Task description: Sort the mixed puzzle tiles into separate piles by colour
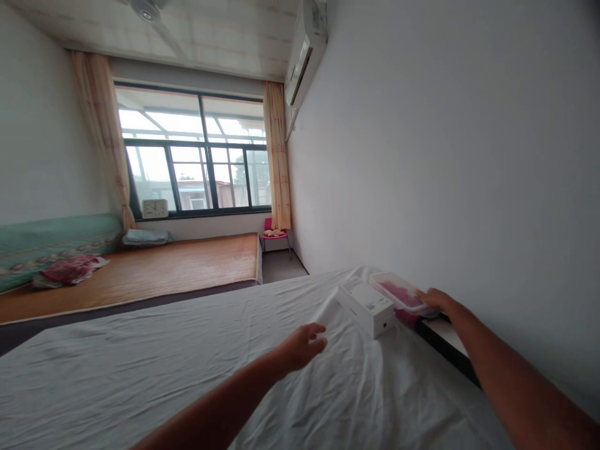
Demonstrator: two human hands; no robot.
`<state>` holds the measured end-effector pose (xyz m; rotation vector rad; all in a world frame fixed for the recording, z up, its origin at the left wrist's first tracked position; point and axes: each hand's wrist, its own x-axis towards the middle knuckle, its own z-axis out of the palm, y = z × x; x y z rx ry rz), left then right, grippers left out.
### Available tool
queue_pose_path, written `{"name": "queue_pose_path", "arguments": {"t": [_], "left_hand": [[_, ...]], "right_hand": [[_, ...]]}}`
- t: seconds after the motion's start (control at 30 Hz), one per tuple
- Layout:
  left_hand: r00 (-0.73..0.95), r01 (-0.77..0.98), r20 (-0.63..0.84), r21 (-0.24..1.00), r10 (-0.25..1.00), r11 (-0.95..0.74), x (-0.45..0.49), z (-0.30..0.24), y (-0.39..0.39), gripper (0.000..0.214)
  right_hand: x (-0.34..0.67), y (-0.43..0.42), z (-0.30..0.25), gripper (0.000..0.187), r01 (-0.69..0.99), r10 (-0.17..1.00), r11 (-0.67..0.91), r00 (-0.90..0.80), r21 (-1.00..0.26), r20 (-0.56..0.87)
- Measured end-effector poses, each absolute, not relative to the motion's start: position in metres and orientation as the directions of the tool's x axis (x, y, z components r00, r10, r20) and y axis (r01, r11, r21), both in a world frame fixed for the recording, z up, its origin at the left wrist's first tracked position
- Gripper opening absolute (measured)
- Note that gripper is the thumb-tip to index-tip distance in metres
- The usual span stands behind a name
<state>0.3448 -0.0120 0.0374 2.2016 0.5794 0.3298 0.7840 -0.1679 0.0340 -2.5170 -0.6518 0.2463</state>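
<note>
Right hand [434,299] at clear container [398,292] of pink contents, beside white box [368,306]

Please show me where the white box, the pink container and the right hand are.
white box [364,299]: head view, on its top face.
pink container [397,292]: head view, on its clear lid.
right hand [435,300]: head view, on the back of the hand.

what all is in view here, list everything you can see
rumpled cloth bed sheet: one, white, foreground
clear plastic lidded container: one, pink contents, sheet's far right corner
cardboard box: one, white, on sheet left of container
woven mat platform: one, brown, below window
square clock: one, white, window's lower left
fabric curtains: two, peach, flanking window
small chair: one, pink, by right curtain
air conditioner: one, white, high on right
left hand: one, open above sheet
right hand: one, touching container
</note>
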Motion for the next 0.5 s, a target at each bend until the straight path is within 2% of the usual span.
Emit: {"name": "queue_pose_path", "arguments": {"t": [0.1,0.27,0.4,0.5], "left_hand": [[0.85,0.278,-0.002,0.851,0.527,-0.446,0.362,0.039,-0.008,0.059],[0.788,0.279,-0.109,0.941,0.606,-0.194,0.392,0.039,0.001,0.061],[0.745,0.276,-0.134,0.954,0.653,-0.12,0.414,0.033,0.012,0.055],[0.722,0.273,-0.158,0.959,0.673,-0.068,0.425,0.027,0.02,0.055]], "right_hand": [[0.779,-0.161,0.037,0.032,0.41,0.554,-0.71,0.827,-0.573,-0.094],[0.761,-0.152,0.042,0.036,0.405,0.645,-0.647,0.743,-0.646,-0.181],[0.746,-0.139,0.043,0.042,0.336,0.692,-0.645,0.636,-0.686,-0.34],[0.734,-0.128,0.042,0.049,0.246,0.662,-0.665,0.63,-0.705,-0.405]]}}
